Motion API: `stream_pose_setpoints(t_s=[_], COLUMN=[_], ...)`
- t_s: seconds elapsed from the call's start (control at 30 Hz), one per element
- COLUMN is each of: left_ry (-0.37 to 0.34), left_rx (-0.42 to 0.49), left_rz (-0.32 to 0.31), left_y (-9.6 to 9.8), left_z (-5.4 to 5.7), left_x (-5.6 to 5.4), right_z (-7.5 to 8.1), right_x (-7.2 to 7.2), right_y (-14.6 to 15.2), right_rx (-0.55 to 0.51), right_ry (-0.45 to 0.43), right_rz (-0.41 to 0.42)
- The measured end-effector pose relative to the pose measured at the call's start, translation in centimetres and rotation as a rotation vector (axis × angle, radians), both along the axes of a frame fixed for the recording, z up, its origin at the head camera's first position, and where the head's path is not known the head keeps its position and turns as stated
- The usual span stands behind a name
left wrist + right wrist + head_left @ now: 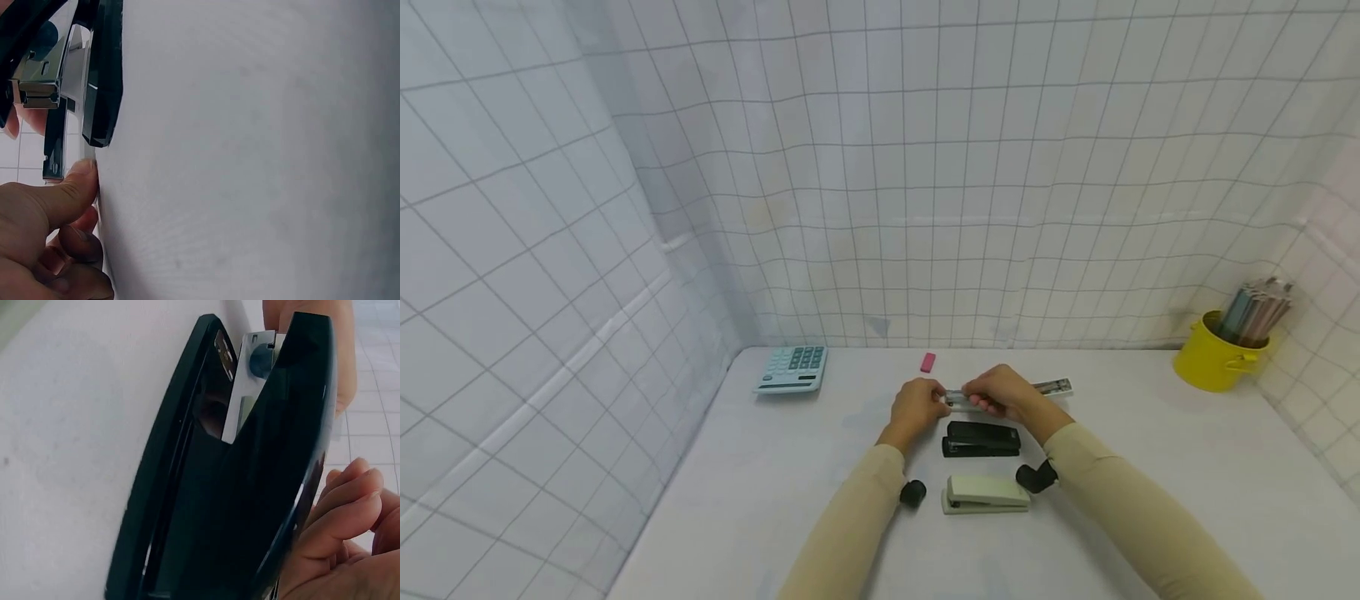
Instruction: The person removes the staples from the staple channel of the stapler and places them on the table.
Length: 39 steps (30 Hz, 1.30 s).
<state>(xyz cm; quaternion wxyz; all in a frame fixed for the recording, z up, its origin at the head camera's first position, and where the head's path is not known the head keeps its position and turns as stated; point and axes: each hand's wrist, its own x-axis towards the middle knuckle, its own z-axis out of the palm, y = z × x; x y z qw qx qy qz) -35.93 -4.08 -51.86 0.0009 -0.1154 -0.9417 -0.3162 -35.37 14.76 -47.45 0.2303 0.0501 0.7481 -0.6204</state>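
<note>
An opened white stapler lies lengthwise across the table between the hands, its long top part stretched out to the right. My left hand grips its left end; in the left wrist view the thumb rests against the pale base, the other fingers curled beneath. Over the stapler's middle is my right hand, fingers bent and tips down at the metal channel. In the right wrist view these curled fingers show, but whatever lies between the tips is hidden. A black stapler sits just nearer than both hands.
Nearer still stands a pale green stapler, between the forearms. Farther back are a light blue calculator on the left and a small pink block. At the far right, a yellow bucket holds several pencils. Gridded white curtains close the back and sides.
</note>
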Motion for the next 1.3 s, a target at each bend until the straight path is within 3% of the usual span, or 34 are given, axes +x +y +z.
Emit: stream_pose_setpoints(t_s=[0.1, 0.2, 0.43, 0.63, 1.0, 1.13, 1.3], left_ry=[-0.003, 0.000, -0.028, -0.035, -0.021, -0.001, -0.009], left_rx=[-0.003, -0.007, -0.008, -0.015, -0.008, -0.016, -0.013], left_rz=[0.003, 0.004, 0.012, 0.029, 0.018, 0.015, 0.028], left_y=[0.0, 0.1, 0.2, 0.2, 0.3, 0.2, 0.1], left_z=[-0.1, -0.2, -0.4, -0.3, -0.4, -0.4, -0.2], left_x=[0.0, -0.1, 0.0, 0.0, 0.2, 0.1, 0.1], right_z=[-0.1, 0.0, 0.1, 0.3, 0.5, 1.2, 2.8], right_x=[0.0, -0.1, -0.1, -0.3, -0.3, -0.2, 0.4], right_y=[0.0, -0.3, -1.2, -1.6, -1.6, -0.5, 2.4], right_rx=[-0.041, -0.025, 0.124, 0.164, 0.338, 0.320, 0.199], right_ry=[-0.019, 0.029, 0.194, 0.196, 0.314, 0.340, 0.340], right_rz=[-0.035, -0.023, 0.033, 0.026, 0.143, 0.148, 0.097])
